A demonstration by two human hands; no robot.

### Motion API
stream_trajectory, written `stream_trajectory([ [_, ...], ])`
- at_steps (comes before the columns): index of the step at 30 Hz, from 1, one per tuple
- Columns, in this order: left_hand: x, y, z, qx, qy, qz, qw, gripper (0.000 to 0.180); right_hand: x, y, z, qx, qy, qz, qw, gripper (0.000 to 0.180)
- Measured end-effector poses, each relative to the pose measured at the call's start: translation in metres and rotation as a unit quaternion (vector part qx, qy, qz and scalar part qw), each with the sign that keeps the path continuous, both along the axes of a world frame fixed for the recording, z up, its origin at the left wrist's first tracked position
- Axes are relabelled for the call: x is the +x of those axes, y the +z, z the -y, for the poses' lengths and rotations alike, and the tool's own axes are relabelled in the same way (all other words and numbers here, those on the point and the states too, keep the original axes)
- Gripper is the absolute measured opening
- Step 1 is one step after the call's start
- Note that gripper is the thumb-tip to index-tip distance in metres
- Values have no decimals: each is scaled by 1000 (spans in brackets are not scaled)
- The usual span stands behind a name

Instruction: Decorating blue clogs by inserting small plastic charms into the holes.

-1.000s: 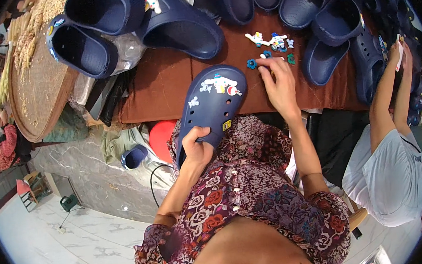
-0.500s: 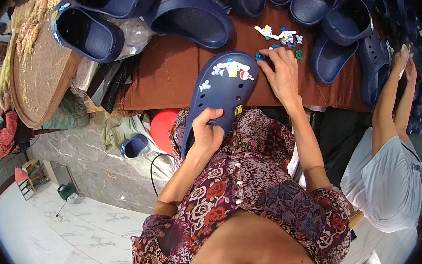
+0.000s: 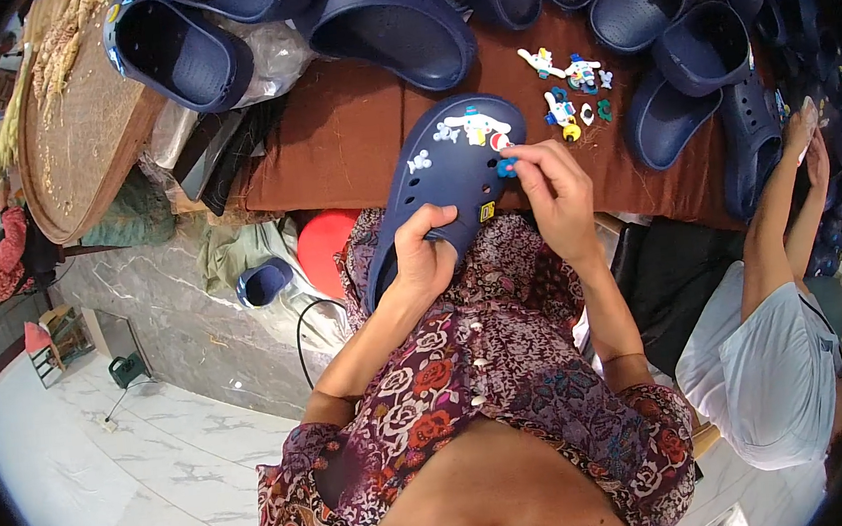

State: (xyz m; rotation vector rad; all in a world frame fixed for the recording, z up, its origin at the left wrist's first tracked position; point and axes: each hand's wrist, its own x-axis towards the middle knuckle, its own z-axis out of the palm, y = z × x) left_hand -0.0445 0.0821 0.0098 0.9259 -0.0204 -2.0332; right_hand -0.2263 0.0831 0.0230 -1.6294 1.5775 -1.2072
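Note:
A navy blue clog is gripped at its heel end by my left hand, thumb on top. Its toe points away from me and carries a white cartoon charm, small grey-blue charms, a red-and-white round charm and a yellow charm on the near side; several holes stay bare. In the fingertips of my right hand is a small blue shoe charm, held at the clog's right edge beside an open hole. I cannot tell whether it touches the shoe.
Loose charms lie on the brown cloth right of the clog. More navy clogs line the far side and right. A woven tray stands at left. Another person's hands are at far right; a red stool is below the table edge.
My right hand has lifted a blue charm from the pile on the cloth and brought it left to the clog. The charms it covered now show. My left hand still holds the clog.

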Motion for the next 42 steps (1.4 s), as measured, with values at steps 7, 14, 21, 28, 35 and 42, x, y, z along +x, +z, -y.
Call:
stream_trajectory([
  [7, -1, -1, -4, -21, -2, -19, 1000, 43, 5, -7, 1, -41, -18, -92, 995, 17],
  [14, -4, -2, -10, -19, -30, 27, 999, 52, -2, -8, 1, 3, -30, -27, 999, 11],
  [21, -1, -19, -25, -5, -57, 21, 998, 38, -7, 3, 5, 86, -15, 23, 996, 12],
  [28, 0, -15, -17, -6, -54, 51, 997, 40, 3, -10, 1, 31, -34, 22, 999, 10],
  [35, -1, -1, -4, 12, 9, 6, 1000, 33, 0, -16, -10, -3, -15, 23, 1000, 19],
  [42, -3, 12, 1, -4, -5, 22, 1000, 38, 0, -19, -4, -28, 15, -72, 997, 31],
])
